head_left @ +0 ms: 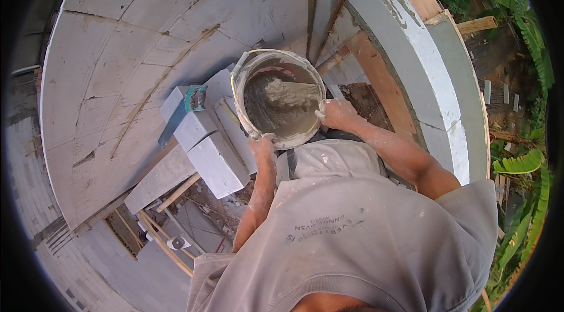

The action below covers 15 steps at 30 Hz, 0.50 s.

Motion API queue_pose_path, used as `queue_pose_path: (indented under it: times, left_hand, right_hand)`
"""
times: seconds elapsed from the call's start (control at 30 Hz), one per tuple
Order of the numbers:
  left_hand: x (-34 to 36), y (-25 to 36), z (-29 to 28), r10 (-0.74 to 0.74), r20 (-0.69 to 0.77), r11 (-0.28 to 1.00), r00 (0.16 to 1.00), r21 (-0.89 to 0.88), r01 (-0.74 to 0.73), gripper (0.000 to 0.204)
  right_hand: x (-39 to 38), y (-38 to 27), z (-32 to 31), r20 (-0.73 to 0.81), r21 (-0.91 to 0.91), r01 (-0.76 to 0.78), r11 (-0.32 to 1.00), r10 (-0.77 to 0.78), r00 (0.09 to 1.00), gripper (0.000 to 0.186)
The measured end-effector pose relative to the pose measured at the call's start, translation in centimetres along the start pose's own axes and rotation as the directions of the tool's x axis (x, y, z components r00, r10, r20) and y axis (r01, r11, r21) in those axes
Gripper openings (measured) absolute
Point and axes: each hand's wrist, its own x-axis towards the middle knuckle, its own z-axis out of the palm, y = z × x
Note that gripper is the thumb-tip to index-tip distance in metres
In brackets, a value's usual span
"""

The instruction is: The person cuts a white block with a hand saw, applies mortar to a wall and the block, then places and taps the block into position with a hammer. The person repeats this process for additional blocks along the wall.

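I hold a bucket in front of my body, its rim smeared with grey mortar. Wet mortar lies inside, and a thick mortar-coated lump rises from it; whether a tool is under the coating I cannot tell. My left hand is closed on the near-left rim. On the right side of the rim, my right hand is closed too. Both hands are dusted with mortar. The thin bucket handle rests against the far-left rim.
Left of the bucket, a handsaw with a teal handle lies on pale blocks. A tall block wall curves along the left, another block wall along the right. Timber spans the lower left. Plants grow outside.
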Motion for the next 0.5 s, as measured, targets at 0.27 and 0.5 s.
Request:
queue_pose_path:
  times: [0.27,0.5]
  left_hand:
    - [-0.3,3.2,2.4,-0.027,0.029,0.998,0.999,0.06,0.025,0.043]
    - [1.4,2.1,2.1,-0.08,0.092,0.996,0.993,0.036,0.077,0.043]
  right_hand:
    - [2.1,3.6,1.4,0.466,0.527,-0.323,0.786,0.051,0.883,0.028]
    - [-4.7,6.9,-6.0,0.462,0.853,-0.381,0.358,-0.176,0.869,0.024]
